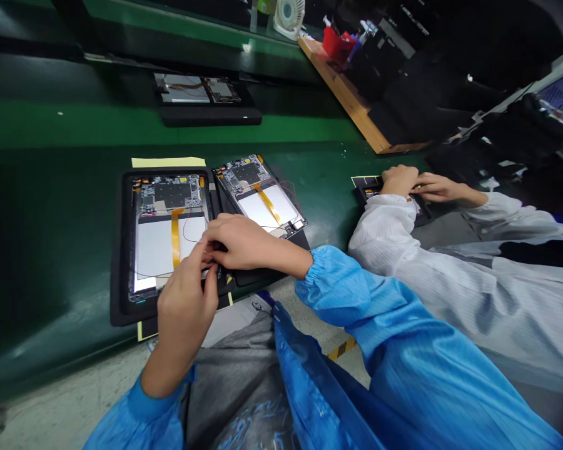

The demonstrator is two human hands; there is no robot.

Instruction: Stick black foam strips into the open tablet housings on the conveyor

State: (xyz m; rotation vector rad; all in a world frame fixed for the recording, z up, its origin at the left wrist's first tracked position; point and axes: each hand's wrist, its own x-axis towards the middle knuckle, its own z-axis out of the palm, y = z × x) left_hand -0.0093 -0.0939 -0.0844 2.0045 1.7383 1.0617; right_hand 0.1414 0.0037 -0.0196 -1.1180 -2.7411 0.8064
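An opened tablet-like device [157, 244] lies in a black tray [118, 262], its circuit board at the top and a white battery crossed by an orange ribbon below. Over its lower right corner my left hand [187, 294] and my right hand [239, 242] meet, fingertips pinched together. What they grip is hidden between the fingers. Thin wires run across the battery close to them. A second opened device [263, 197] rests at an angle just behind my right hand, also with a board, battery and orange ribbon.
A third opened device [192, 90] sits on a black block farther back on the green table [51, 206]. At the right, a person's hands [401, 181] work on another device. A wooden board [356, 112], red container [336, 45] and fan [289, 15] are beyond.
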